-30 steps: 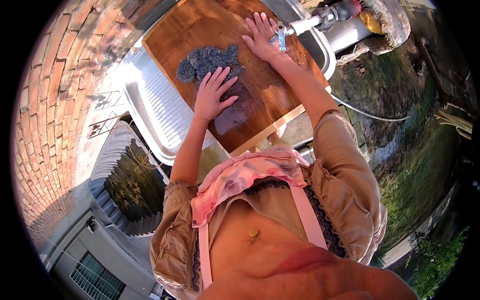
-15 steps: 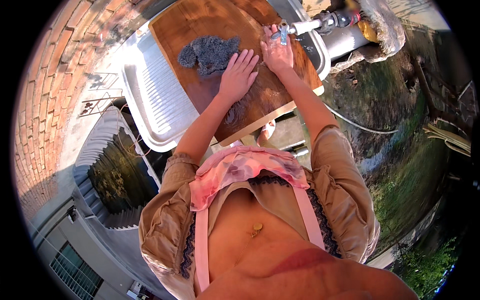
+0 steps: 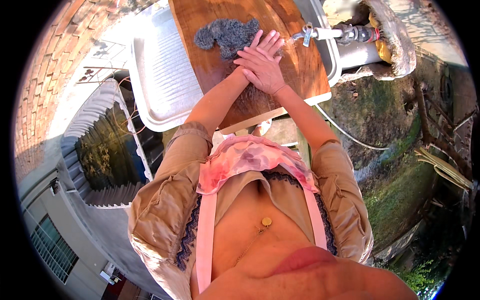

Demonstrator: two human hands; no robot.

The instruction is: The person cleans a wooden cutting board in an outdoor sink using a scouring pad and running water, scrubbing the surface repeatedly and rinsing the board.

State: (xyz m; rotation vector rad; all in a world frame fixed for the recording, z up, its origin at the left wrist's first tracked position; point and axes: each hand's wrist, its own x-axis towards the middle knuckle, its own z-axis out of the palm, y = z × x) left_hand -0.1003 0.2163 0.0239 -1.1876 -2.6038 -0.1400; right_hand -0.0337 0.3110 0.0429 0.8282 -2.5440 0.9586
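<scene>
My left hand (image 3: 270, 44) is stretched out over a wet brown wooden board (image 3: 220, 95), its fingers spread and pointing away from me. Across its back lies my right hand (image 3: 262, 71), fingers extended, hiding much of the left palm and knuckles. Neither hand holds anything. Just left of the fingertips, a fuzzy dark grey scrubbing pad (image 3: 227, 36) rests on the board. A metal tap (image 3: 307, 35) reaches over the board's right side, close to my left fingers.
Under the board is a pale metal tray-like basin (image 3: 160, 82) with a ribbed floor. A stone-like block (image 3: 395, 45) stands beside the tap's pipe. A thin white hose (image 3: 352, 136) runs along mossy ground at right. A brick wall (image 3: 47, 95) rises at left.
My right hand has left the tap's spout and come down leftward onto my left hand. My left hand has shifted right, away from the pad. The whole view has shifted slightly.
</scene>
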